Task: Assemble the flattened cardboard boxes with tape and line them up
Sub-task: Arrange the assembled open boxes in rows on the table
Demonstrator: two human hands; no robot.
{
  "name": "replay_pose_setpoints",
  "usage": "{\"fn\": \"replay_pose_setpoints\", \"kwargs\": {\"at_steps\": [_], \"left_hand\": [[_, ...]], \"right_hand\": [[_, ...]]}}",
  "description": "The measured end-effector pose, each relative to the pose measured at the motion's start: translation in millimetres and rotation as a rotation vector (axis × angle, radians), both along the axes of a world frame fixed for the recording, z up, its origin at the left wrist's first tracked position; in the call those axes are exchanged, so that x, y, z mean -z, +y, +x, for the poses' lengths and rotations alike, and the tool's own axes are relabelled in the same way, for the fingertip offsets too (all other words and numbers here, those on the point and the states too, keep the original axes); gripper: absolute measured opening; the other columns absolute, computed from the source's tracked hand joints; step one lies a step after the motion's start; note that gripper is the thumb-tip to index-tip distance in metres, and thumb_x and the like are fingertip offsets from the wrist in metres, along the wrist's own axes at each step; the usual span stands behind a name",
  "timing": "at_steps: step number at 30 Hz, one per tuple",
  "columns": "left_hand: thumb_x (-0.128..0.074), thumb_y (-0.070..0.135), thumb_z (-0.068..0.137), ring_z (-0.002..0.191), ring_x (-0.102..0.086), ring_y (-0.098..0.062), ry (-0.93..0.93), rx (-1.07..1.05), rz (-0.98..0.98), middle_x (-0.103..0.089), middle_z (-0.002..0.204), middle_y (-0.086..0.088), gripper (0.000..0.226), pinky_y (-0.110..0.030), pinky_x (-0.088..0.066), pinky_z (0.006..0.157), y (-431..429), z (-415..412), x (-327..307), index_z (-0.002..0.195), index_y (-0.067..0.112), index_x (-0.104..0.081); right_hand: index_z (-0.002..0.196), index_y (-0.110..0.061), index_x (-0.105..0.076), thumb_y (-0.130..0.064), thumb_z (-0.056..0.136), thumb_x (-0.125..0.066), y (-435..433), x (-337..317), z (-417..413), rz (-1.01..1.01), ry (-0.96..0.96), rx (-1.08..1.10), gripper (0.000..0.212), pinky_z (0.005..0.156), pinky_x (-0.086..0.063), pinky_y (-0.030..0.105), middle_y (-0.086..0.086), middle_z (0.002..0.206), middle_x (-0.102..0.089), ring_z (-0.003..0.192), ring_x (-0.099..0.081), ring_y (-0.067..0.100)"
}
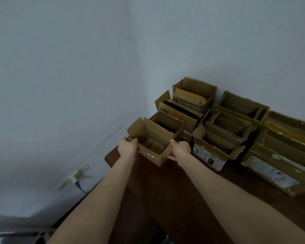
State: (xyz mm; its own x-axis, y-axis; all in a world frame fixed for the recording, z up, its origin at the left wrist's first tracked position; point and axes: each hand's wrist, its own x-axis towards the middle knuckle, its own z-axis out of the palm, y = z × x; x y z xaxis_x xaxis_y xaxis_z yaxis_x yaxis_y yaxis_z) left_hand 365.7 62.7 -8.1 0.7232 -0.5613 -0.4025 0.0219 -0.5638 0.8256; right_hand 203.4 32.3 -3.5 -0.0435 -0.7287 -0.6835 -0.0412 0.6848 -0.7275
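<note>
Cardboard, small and open-topped: the box point(151, 144) I hold is at the far left corner of the table point(174, 187), just before the other open boxes point(225, 131) ranged along the wall point(77, 67). My left hand point(128, 147) curls over its left rim; my right hand point(180, 149) clasps the right side, thumb on top. Whether its base touches the dark tabletop I cannot tell. Flaps are creased, edges frayed. The rightmost boxes are cut off; a wall fitting point(74, 176) is blurred.

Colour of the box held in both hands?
The box is plain brown cardboard; the head view, the only one, shows it.
</note>
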Motion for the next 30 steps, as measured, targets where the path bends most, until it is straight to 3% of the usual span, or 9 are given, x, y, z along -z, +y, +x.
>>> {"fn": "replay_pose_setpoints", "kwargs": {"at_steps": [2, 4, 6, 8, 14, 17, 20, 24, 30], "left_hand": [[-0.058, 0.018, 0.093, 0.088, -0.06, -0.024, -0.007, 0.012, -0.003, -0.063, 0.105, -0.015, 0.017, -0.033, -0.05, 0.075, -3, -1, 0, 0.104, 0.004, -0.057], [-0.059, 0.024, 0.093, 0.103, -0.06, -0.028, 0.005, 0.034, 0.006, -0.06, 0.121, -0.016, 0.037, -0.038, -0.052, 0.088, -5, -4, -2, 0.125, 0.005, -0.051], [-0.061, 0.029, 0.092, 0.124, -0.05, -0.033, 0.007, 0.046, 0.021, -0.047, 0.14, -0.016, 0.067, -0.041, -0.044, 0.101, -6, -7, -8, 0.146, 0.006, -0.028], [-0.064, 0.03, 0.09, 0.134, -0.039, -0.033, -0.037, 0.031, 0.015, -0.034, 0.15, -0.015, 0.081, -0.041, -0.039, 0.104, -7, -11, -20, 0.151, 0.007, -0.015], [-0.059, 0.02, 0.091, 0.134, -0.036, -0.032, -0.375, 0.167, -0.005, -0.03, 0.149, -0.015, 0.065, -0.043, -0.039, 0.107, -16, -39, -62, 0.147, 0.013, -0.027], [-0.061, 0.018, 0.089, 0.131, -0.039, -0.03, -0.441, 0.348, -0.066, -0.034, 0.145, -0.014, 0.059, -0.044, -0.041, 0.106, -28, -83, -79, 0.142, 0.015, -0.036], [-0.061, 0.02, 0.088, 0.13, -0.038, -0.029, -0.519, 0.59, -0.094, -0.032, 0.145, -0.013, 0.057, -0.041, -0.041, 0.105, -34, -148, -90, 0.141, 0.016, -0.038], [-0.06, 0.019, 0.089, 0.13, -0.034, -0.028, -0.622, 0.904, -0.144, -0.031, 0.144, -0.012, 0.055, -0.039, -0.04, 0.104, -28, -237, -93, 0.139, 0.014, -0.039], [-0.061, 0.022, 0.088, 0.129, -0.035, -0.028, -0.73, 1.231, -0.188, -0.03, 0.144, -0.012, 0.056, -0.038, -0.041, 0.1, -2, -351, -90, 0.139, 0.014, -0.038]], "right_hand": [[0.126, -0.005, -0.052, -0.021, 0.099, -0.051, -4, 0, 3, -0.001, 0.026, -0.011, 0.032, 0.074, -0.058, 0.032, 0.013, 0.108, -0.052, 0.075, -0.053, 0.018], [0.125, -0.005, -0.052, -0.022, 0.099, -0.052, -5, -1, 6, -0.008, 0.034, -0.036, 0.031, 0.075, -0.058, 0.032, 0.014, 0.112, -0.054, 0.079, -0.055, 0.019], [0.12, -0.004, -0.054, -0.023, 0.097, -0.055, -4, -4, 6, -0.008, 0.035, -0.067, 0.03, 0.074, -0.058, 0.032, 0.012, 0.106, -0.057, 0.082, -0.059, 0.02], [0.116, -0.001, -0.057, -0.025, 0.093, -0.063, -3, -6, 2, -0.025, 0.081, -0.124, 0.033, 0.073, -0.058, 0.031, 0.01, 0.095, -0.062, 0.079, -0.063, 0.019], [0.12, -0.01, -0.06, -0.045, 0.087, -0.065, 6, -32, -38, -0.3, 0.384, -0.282, 0.049, 0.083, -0.054, 0.037, 0.007, 0.106, -0.065, 0.094, -0.063, 0.02], [0.121, -0.022, -0.058, -0.046, 0.09, -0.059, 11, -57, -72, -0.477, 0.574, -0.251, 0.039, 0.073, -0.047, 0.03, -0.003, 0.109, -0.062, 0.092, -0.058, 0.014], [0.121, -0.025, -0.056, -0.038, 0.093, -0.055, 14, -74, -116, -0.583, 0.751, -0.191, 0.031, 0.079, -0.051, 0.034, -0.002, 0.119, -0.059, 0.105, -0.057, 0.018], [0.128, -0.024, -0.051, -0.029, 0.095, -0.054, 28, -87, -194, -0.598, 0.917, -0.102, 0.034, 0.091, -0.048, 0.036, 0.002, 0.133, -0.046, 0.121, -0.044, 0.022], [0.127, -0.019, -0.051, -0.028, 0.093, -0.054, 74, -96, -302, -0.471, 1.028, 0.025, 0.035, 0.093, -0.044, 0.037, 0.007, 0.131, -0.043, 0.12, -0.04, 0.025]]}}
